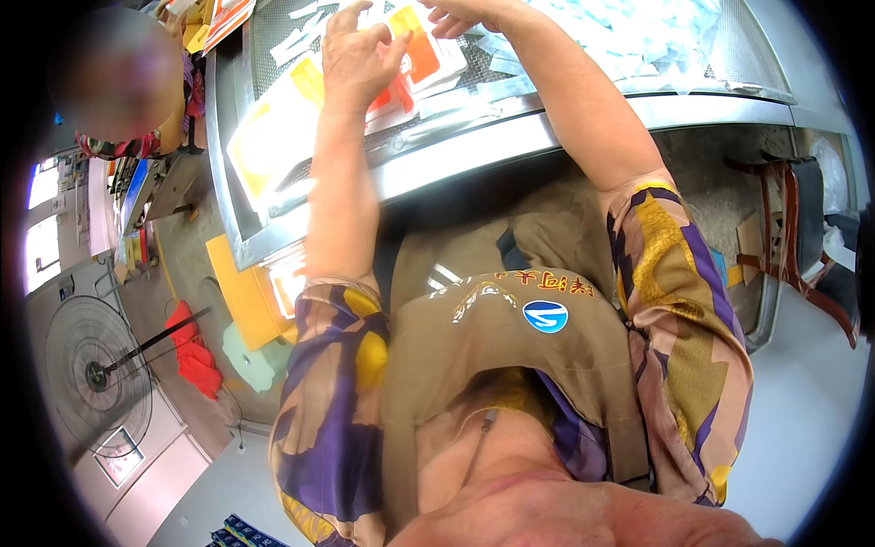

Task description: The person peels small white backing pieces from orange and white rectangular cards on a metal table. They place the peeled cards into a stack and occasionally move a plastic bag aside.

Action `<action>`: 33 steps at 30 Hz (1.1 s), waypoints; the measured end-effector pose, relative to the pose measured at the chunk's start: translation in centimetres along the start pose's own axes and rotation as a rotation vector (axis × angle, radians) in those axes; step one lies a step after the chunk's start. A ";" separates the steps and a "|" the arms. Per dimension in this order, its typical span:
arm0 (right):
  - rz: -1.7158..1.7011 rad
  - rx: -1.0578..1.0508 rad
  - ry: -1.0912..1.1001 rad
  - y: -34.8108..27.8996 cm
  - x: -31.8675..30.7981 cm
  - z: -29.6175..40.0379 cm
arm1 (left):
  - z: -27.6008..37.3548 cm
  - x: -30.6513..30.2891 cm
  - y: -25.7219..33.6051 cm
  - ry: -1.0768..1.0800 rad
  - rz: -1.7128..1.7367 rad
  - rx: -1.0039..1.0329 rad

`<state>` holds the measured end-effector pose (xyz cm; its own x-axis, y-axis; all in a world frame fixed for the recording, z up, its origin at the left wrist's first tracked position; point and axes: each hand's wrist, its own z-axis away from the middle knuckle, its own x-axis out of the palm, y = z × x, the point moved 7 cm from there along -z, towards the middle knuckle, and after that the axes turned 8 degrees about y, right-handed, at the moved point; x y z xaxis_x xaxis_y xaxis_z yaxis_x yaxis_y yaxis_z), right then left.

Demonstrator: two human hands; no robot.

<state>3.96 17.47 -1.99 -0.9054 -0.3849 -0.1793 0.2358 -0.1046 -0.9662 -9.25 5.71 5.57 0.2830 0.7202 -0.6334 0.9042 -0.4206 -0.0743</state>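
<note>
Above the metal-rimmed worktable with its mesh top (478, 133), my left hand (359, 58) is held with thumb and fingers apart, and I see nothing between them. Beneath and beside it lie flat orange, yellow and white printed cardboard pieces (424, 58), overlapping and partly washed out by glare. My right hand (472, 12) hangs over their far right end, its fingers pointing left. The top edge of the view cuts it off, so its grip is unclear. A large white-and-yellow piece (266, 140) lies left of my left forearm.
Pale blue-white strips or small packets (615, 41) are heaped at the table's right. A person (130, 137) is at the far left. Below the table's left corner is a yellow box (246, 294) near a pale green stool (256, 355). A standing fan (99, 376) and a chair (810, 219) flank me.
</note>
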 end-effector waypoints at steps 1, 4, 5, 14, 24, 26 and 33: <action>-0.002 0.001 0.001 0.0 0.0 0.1 | 0.0 0.6 0.4 -0.044 0.077 0.022; -0.067 0.013 -0.035 0.2 0.1 0.0 | -0.1 2.9 1.4 -0.220 0.317 0.030; -0.098 0.019 -0.054 0.3 0.2 0.0 | 0.1 4.1 0.7 -0.294 0.249 -0.041; -0.049 0.068 -0.098 0.7 0.7 -0.8 | 1.2 6.9 -0.3 -0.604 -0.159 -0.310; -0.104 -0.018 0.095 -0.5 -1.1 -0.2 | 0.9 11.3 -4.1 -0.995 0.070 -0.692; -0.068 -0.086 0.085 -1.2 -1.2 0.1 | 1.8 12.1 -5.5 -0.978 0.195 -0.765; -0.092 -0.145 0.022 -0.6 0.3 -0.8 | 2.4 11.0 -5.0 -0.912 0.259 -0.616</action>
<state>3.26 18.16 -1.66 -0.9288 -0.3592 -0.0914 0.0996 -0.0042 -0.9950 -11.41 14.42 -2.87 0.3740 -0.1273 -0.9187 0.9272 0.0265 0.3737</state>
